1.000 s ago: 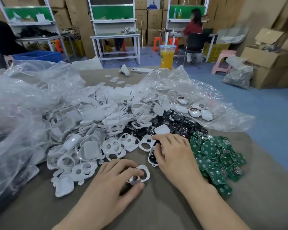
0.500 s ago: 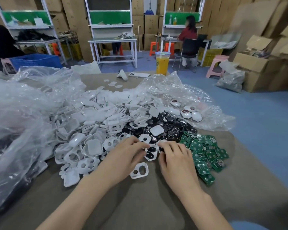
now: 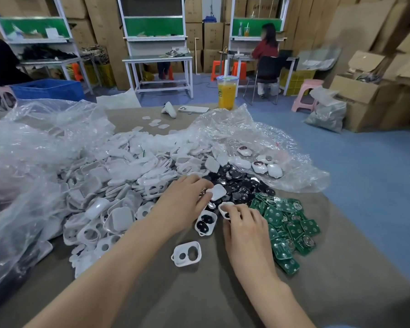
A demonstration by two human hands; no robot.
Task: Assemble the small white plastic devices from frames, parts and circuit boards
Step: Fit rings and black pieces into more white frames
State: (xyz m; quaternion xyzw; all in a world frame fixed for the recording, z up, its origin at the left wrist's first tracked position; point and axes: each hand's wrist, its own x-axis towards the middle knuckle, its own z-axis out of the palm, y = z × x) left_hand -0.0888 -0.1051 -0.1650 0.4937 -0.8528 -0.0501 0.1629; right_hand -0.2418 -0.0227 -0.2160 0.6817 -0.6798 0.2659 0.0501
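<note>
White frame (image 3: 187,255): rounded, two holes, lying flat.

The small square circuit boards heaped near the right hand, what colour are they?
The small square circuit boards are green, seen best in the head view.

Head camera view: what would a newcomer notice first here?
A heap of white plastic frames fills the left and centre. To its right lie black round parts and green circuit boards, with the left hand and right hand at the piles' near edge.
</note>
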